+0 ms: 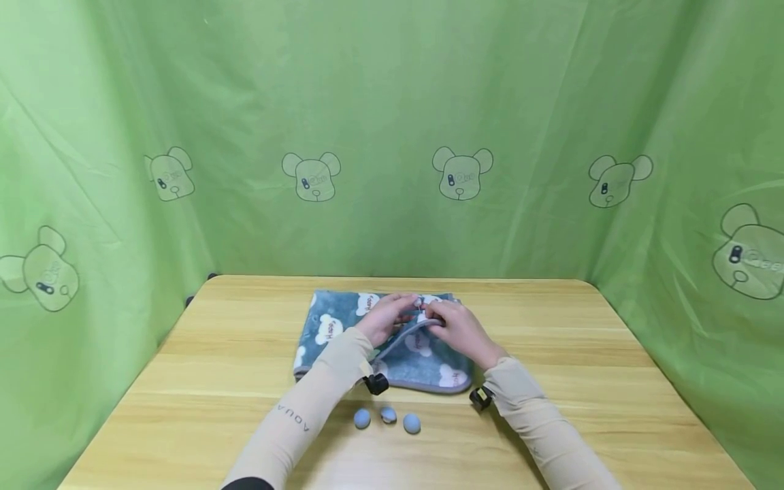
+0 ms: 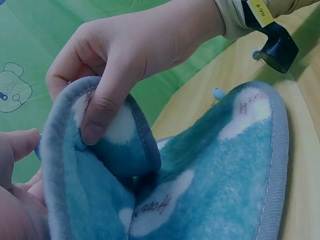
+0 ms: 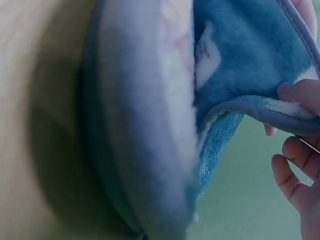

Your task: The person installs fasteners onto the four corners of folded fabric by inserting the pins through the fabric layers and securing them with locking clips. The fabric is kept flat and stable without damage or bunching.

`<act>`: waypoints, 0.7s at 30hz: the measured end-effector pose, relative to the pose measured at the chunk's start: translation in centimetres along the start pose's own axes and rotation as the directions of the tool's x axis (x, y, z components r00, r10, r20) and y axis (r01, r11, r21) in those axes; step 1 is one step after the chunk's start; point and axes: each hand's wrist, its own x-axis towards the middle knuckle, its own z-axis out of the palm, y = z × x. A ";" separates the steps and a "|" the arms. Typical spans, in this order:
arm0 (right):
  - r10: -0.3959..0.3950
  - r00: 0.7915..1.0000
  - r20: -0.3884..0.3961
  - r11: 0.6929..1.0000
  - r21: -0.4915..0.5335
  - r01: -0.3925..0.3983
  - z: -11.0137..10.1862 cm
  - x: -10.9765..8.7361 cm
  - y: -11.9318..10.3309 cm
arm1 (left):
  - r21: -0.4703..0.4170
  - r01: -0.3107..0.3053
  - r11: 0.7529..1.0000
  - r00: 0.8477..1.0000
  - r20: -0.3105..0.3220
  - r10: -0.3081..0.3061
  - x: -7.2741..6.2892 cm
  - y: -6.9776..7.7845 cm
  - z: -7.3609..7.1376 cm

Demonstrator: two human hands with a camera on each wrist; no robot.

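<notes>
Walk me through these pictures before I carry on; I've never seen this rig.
No robot here: these are a person's bare hands. The wide picture comes from a head camera; the close-ups from one on each wrist. On the wooden table lie a fuzzy blue cloth with white patches and, nearer the person, three round blue pieces. The right hand pinches the cloth's lifted edge. The left hand is beside it, a small blue object at its fingertip, grip partly hidden.

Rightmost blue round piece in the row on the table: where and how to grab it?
I'd pinch the blue round piece across its left and right sides, from above and slightly the near side: its rounded top is uncovered, bare tabletop surrounds it, and the fuzzy teal blanket lies beyond it.
</notes>
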 end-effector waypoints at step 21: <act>-0.023 0.999 -0.034 1.000 -0.004 0.023 0.0 -0.1 0.1 | 0.045 -0.021 0.999 1.000 -0.014 0.022 -0.2 -0.7 0.3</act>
